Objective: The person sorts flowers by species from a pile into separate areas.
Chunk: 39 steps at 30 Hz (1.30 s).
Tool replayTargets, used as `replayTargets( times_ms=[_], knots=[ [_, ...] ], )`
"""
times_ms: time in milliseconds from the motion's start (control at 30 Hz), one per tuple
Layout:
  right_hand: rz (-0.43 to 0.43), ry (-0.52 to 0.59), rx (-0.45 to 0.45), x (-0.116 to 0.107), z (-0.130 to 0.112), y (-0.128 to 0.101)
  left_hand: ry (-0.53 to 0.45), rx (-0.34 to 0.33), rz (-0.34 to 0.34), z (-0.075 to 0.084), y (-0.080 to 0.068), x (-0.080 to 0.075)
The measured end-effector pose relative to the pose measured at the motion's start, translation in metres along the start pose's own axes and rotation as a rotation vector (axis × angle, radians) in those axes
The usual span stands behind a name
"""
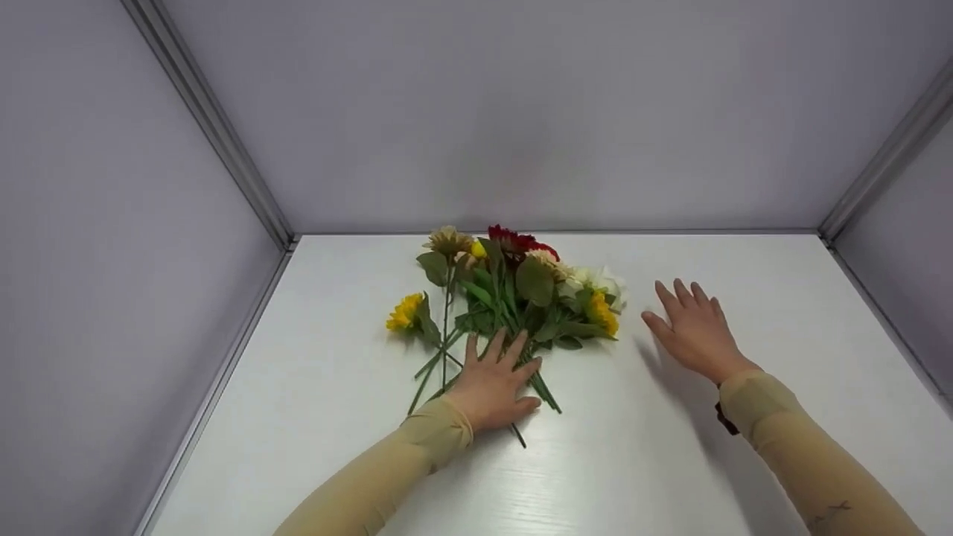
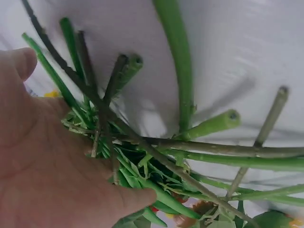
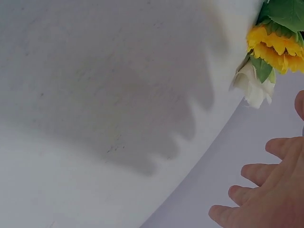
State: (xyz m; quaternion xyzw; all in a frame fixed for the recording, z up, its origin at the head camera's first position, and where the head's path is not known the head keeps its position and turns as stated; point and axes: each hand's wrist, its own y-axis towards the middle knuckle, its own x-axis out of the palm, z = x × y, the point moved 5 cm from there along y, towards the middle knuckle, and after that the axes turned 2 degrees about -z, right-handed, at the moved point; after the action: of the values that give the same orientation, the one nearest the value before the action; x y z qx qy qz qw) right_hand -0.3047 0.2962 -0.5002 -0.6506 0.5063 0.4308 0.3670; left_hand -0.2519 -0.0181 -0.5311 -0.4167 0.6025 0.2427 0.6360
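Note:
A loose pile of flowers lies at the middle back of the white table. Red blooms (image 1: pixel 512 240) top it, a white flower (image 1: pixel 607 286) and a yellow sunflower-like bloom (image 1: pixel 601 314) edge its right side. Another yellow flower (image 1: pixel 406 313) points left, and a tan bloom (image 1: pixel 448 241) stands out at the back. Over the crossing green stems (image 2: pixel 183 71) is my left hand (image 1: pixel 491 391), fingers spread; whether it presses on them I cannot tell. To the right of the pile, my right hand (image 1: pixel 696 335) hovers above the table with straight, parted fingers and holds nothing.
The white table (image 1: pixel 313 447) meets a pale back wall (image 1: pixel 521 112) just behind the blooms. Side walls with grey metal edge strips (image 1: pixel 216 126) rise at left and right. A dark band (image 1: pixel 726 419) shows under the right wrist.

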Motion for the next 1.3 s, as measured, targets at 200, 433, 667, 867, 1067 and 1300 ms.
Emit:
replayTargets(
  times_ms=[200, 433, 667, 867, 1067, 1300],
  knots=[
    [-0.006, -0.028, -0.013, 0.002, -0.009, 0.006, -0.058, -0.030, 0.024, -0.015, -0.014, 0.012],
    [-0.018, -0.047, -0.061, 0.001, -0.011, 0.015, -0.161, -0.049, 0.023, -0.022, -0.019, 0.020],
    [-0.042, -0.058, -0.090, 0.011, -0.032, 0.026, -0.182, -0.078, 0.054, -0.053, -0.029, 0.036],
    [-0.040, -0.060, -0.099, 0.016, -0.036, 0.024, -0.209, -0.099, 0.079, -0.073, -0.036, 0.043],
    [-0.034, -0.058, -0.093, 0.011, -0.022, 0.005, -0.216, -0.100, 0.111, -0.074, -0.039, 0.043],
    [-0.027, -0.062, -0.080, 0.006, 0.001, -0.016, -0.257, -0.088, 0.152, -0.069, -0.038, 0.042]
  ],
)
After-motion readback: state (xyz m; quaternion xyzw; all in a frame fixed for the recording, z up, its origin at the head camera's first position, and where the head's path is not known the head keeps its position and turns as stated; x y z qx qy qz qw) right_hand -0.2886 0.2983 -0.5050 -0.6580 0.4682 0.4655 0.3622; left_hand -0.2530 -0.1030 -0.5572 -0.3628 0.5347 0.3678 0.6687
